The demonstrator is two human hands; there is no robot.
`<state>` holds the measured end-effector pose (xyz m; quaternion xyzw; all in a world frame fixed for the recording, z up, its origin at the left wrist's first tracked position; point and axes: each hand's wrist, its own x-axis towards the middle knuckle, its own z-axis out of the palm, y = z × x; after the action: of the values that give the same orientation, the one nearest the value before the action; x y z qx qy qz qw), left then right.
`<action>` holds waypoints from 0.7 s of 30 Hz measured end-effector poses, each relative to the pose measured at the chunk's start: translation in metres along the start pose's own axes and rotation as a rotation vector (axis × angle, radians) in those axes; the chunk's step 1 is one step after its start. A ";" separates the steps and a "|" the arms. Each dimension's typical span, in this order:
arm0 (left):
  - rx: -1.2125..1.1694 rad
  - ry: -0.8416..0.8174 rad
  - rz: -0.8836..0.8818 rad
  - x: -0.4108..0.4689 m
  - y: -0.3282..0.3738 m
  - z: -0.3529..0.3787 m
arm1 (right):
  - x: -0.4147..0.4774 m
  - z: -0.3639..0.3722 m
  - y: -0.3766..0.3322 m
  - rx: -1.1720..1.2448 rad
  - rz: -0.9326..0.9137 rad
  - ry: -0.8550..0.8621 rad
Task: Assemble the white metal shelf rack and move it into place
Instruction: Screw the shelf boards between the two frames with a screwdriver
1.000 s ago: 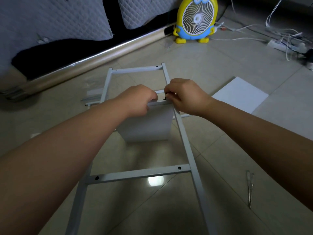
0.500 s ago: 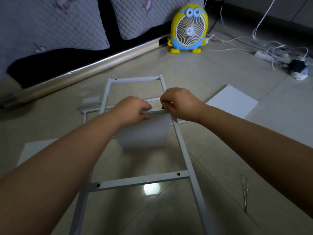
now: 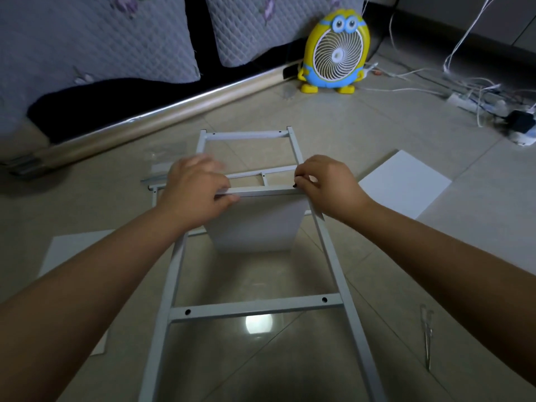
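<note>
Gripping top edge of shelf panel [image 3: 255,227] with left hand [image 3: 197,192]; pinching black screw [image 3: 295,186] with right hand [image 3: 327,187] at right side of side frame [image 3: 255,308], laid flat on floor [image 3: 377,140], long axis running away from body, joint nearer right hand

glossy beige tile floor [image 3: 377,140] reflects a round light [image 3: 259,324]; a dark sofa [image 3: 116,91] with grey quilted cushions [image 3: 87,39], a yellow fan [image 3: 336,53], tangled white cables [image 3: 470,94].
</note>
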<state>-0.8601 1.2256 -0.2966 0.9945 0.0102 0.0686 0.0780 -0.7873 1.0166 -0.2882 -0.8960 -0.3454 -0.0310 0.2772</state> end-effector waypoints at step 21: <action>-1.320 0.182 -1.022 -0.025 0.011 0.007 | -0.009 0.018 -0.021 0.176 0.575 0.051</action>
<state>-0.8837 1.2130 -0.3052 0.6083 0.4234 0.0968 0.6643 -0.8100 1.0332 -0.2957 -0.9285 -0.0717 0.0564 0.3599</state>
